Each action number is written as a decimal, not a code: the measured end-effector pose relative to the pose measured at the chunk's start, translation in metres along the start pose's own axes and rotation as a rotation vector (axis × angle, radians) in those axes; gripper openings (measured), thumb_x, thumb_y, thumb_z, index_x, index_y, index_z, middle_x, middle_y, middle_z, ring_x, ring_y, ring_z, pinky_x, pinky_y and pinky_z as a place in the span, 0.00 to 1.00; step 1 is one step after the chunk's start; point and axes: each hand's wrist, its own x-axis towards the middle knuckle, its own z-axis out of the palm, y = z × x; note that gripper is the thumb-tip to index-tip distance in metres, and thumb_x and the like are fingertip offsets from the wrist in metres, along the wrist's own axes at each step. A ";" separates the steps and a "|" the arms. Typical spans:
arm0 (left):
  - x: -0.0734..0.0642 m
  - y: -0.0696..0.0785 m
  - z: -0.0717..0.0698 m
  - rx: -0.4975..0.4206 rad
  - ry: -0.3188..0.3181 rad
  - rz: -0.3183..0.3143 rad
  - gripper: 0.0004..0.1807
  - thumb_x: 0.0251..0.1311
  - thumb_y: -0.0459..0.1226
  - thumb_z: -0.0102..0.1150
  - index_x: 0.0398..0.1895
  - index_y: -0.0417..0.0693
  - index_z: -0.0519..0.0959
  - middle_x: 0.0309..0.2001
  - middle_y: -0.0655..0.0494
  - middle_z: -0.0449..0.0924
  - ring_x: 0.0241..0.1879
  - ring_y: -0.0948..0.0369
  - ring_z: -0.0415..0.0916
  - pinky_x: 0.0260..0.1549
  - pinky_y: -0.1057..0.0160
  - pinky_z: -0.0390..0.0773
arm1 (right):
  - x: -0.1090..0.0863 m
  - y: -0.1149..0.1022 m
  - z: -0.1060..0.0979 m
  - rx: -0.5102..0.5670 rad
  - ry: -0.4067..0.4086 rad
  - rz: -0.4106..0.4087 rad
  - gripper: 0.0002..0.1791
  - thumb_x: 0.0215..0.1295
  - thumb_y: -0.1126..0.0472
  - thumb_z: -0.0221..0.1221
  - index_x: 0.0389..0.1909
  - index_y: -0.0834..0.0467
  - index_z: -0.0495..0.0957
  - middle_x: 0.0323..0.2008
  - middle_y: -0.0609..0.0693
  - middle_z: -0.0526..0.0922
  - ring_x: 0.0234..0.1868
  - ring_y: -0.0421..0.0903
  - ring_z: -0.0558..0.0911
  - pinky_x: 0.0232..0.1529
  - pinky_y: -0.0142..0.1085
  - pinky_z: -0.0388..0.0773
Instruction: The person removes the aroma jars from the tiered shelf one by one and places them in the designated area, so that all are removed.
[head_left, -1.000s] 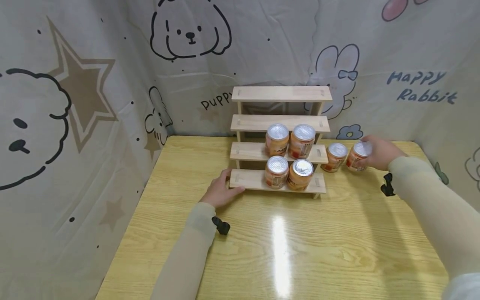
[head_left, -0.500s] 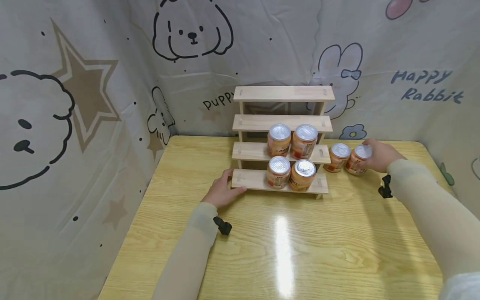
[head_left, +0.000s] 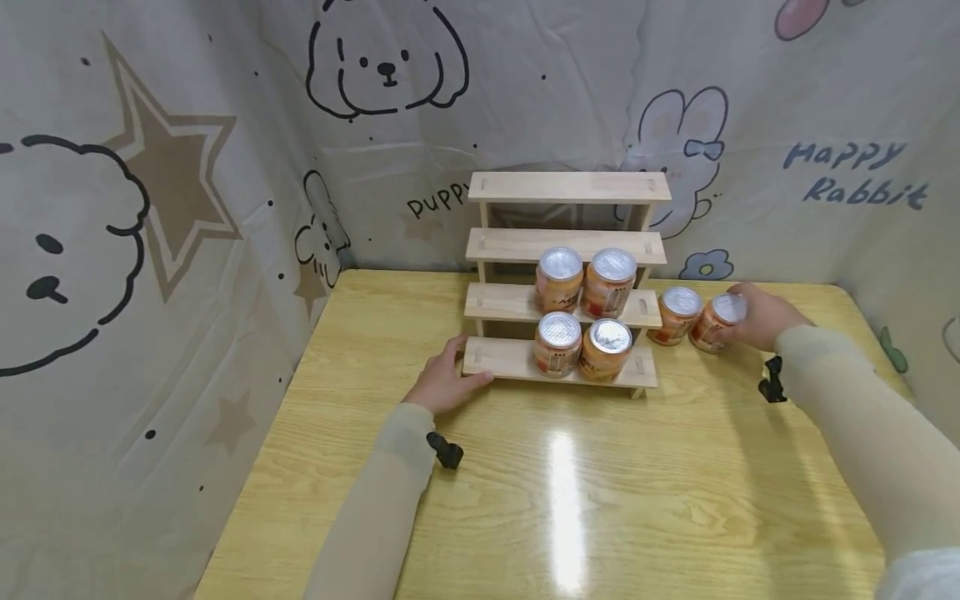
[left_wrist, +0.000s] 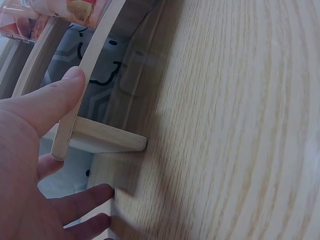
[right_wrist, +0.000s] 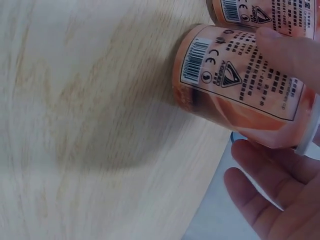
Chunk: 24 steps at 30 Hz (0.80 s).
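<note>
A stepped wooden display rack (head_left: 567, 187) stands on the table in the head view. My left hand (head_left: 442, 381) grips the left end of its lowest step, the thumb (left_wrist: 70, 90) on the front edge and a finger behind. At the rack's right, my right hand (head_left: 767, 317) holds an orange-labelled can (right_wrist: 235, 85) with a silver top. The thumb (right_wrist: 280, 50) lies on the label; other fingers are on the far side. A second such can (head_left: 677, 317) stands just left of it, beside the rack. Both appear upright on the table in the head view.
Two similar cans stand on the lowest step, a left can (head_left: 557, 344) and a right can (head_left: 604, 350). Another pair, a left can (head_left: 559, 279) and a right can (head_left: 608, 283), is on the step above. A printed curtain (head_left: 555, 108) hangs behind the table (head_left: 637, 492).
The can in my right hand has shifted slightly toward the table's front and nearer the can beside it. My left hand keeps its grip on the rack. The head view has shifted a little.
</note>
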 end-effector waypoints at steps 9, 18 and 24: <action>-0.003 0.002 0.000 -0.010 0.001 0.011 0.52 0.61 0.63 0.63 0.82 0.60 0.49 0.75 0.48 0.61 0.74 0.43 0.55 0.68 0.39 0.60 | -0.009 -0.015 -0.033 -0.064 -0.047 -0.014 0.61 0.64 0.32 0.61 0.73 0.78 0.47 0.61 0.84 0.64 0.59 0.79 0.69 0.57 0.69 0.67; 0.000 -0.003 0.002 -0.016 0.004 0.005 0.53 0.59 0.65 0.63 0.82 0.61 0.49 0.76 0.49 0.60 0.74 0.43 0.55 0.67 0.39 0.61 | -0.019 -0.060 -0.069 -0.062 0.012 -0.018 0.61 0.64 0.25 0.52 0.76 0.71 0.47 0.64 0.79 0.63 0.61 0.77 0.67 0.57 0.69 0.65; -0.001 -0.003 0.003 -0.027 0.016 0.007 0.53 0.60 0.64 0.63 0.82 0.61 0.49 0.76 0.49 0.60 0.74 0.43 0.55 0.68 0.39 0.61 | -0.020 -0.090 -0.082 -0.051 0.075 -0.099 0.55 0.67 0.27 0.52 0.77 0.65 0.52 0.65 0.75 0.66 0.61 0.72 0.70 0.56 0.67 0.68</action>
